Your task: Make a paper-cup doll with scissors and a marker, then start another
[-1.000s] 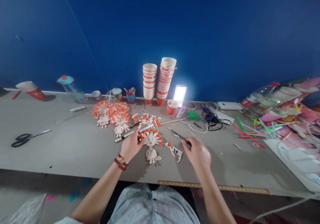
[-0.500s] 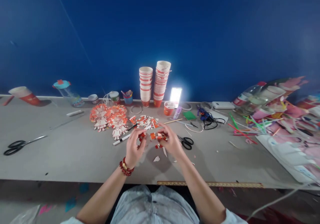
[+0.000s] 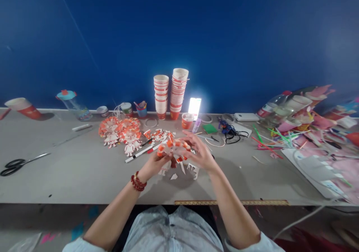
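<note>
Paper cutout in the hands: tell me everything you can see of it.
The paper cutout looks like thin card: a whitish middle with a fringe of orange-and-white strips around it. It appears held up over the grey table. The left hand grips its left lower edge; the right hand is at its right side. Finer markings are blurred.

The fringed orange-and-white paper cutout (image 3: pixel 175 151) was between the bare left hand (image 3: pixel 153 167) and right hand (image 3: pixel 204 155), above the long grey table (image 3: pixel 92 177). Tall white-and-red paper cup stacks (image 3: pixel 178 94) stood behind it; flat orange-and-white paper dolls (image 3: pixel 129 134) lay to its left, black-handled metal scissors (image 3: pixel 24 162) farther left.
</note>
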`<state>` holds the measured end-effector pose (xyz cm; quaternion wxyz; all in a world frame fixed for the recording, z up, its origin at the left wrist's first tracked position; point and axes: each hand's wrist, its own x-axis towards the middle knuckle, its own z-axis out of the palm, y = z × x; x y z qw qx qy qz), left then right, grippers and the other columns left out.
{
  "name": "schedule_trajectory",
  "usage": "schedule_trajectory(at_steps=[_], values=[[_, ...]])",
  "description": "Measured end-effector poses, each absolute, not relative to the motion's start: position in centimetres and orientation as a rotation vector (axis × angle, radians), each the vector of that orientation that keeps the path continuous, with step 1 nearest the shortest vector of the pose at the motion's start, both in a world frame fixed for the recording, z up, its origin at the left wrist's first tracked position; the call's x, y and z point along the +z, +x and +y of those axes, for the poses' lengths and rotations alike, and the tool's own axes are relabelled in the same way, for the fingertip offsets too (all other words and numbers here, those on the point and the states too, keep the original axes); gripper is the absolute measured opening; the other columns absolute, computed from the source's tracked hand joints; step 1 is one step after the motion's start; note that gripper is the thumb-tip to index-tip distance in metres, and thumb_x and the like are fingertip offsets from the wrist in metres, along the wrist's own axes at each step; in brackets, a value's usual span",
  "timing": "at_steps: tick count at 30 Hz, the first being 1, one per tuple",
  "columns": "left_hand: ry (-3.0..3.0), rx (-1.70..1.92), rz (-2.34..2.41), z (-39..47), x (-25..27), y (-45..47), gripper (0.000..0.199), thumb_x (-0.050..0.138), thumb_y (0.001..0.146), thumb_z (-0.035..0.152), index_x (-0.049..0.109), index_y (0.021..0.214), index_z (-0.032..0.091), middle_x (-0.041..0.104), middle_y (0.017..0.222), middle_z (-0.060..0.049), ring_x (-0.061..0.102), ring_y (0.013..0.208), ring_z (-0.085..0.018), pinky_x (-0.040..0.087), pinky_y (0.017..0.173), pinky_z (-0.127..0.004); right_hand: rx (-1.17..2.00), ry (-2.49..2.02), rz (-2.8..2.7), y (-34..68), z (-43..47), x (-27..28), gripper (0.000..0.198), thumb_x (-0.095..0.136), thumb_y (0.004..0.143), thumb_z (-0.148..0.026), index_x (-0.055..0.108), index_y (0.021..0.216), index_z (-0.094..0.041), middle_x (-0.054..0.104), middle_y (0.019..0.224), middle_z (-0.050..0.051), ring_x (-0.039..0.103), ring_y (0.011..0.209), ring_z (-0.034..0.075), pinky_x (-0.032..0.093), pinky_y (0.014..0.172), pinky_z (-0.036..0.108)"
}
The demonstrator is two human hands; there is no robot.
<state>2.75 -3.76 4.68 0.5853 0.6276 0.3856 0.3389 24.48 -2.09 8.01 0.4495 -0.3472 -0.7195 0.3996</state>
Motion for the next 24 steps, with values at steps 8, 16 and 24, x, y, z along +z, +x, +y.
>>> schedule_trajectory(at_steps=[8, 16, 24], values=[[1.103, 0.815, 1.073, -5.5, 2.1, 2.6, 0.05, 0.05, 0.087, 0.057, 0.071, 0.081, 0.013, 0.063, 0.063, -0.003, 0.055, 0.055, -0.012, 0.038, 0.049, -0.022, 0.432, -1.555, -1.683, 32.4, -5.0, 0.8, 0.024, 0.058, 0.089, -0.04, 0.069, 0.098, -0.02, 0.073, 0.091, 0.008, 0.07, 0.078, 0.024, 0.055, 0.073, 0.037], [0.739, 0.637, 0.978, -5.5, 1.9, 2.9, 0.053, 0.051, 0.082, 0.065, 0.063, 0.091, 0.014, 0.059, 0.069, -0.002, 0.05, 0.05, -0.009, 0.025, 0.038, -0.016, 0.17, -1.398, -2.077, 29.8, -6.9, -0.1, 0.027, 0.059, 0.09, -0.033, 0.067, 0.113, -0.021, 0.067, 0.118, 0.013, 0.061, 0.11, 0.029, 0.048, 0.095, 0.046], [1.727, 0.594, 1.561, -9.7, 3.2, -2.1, 0.038, 0.04, 0.093, 0.052, 0.061, 0.089, 0.021, 0.056, 0.057, 0.002, 0.053, 0.049, -0.012, 0.038, 0.052, -0.022, 0.174, -1.202, -2.485, 25.1, -7.8, 0.0, 0.043, 0.056, 0.093, -0.029, 0.054, 0.136, -0.031, 0.051, 0.144, 0.006, 0.045, 0.132, 0.028, 0.031, 0.112, 0.054]])
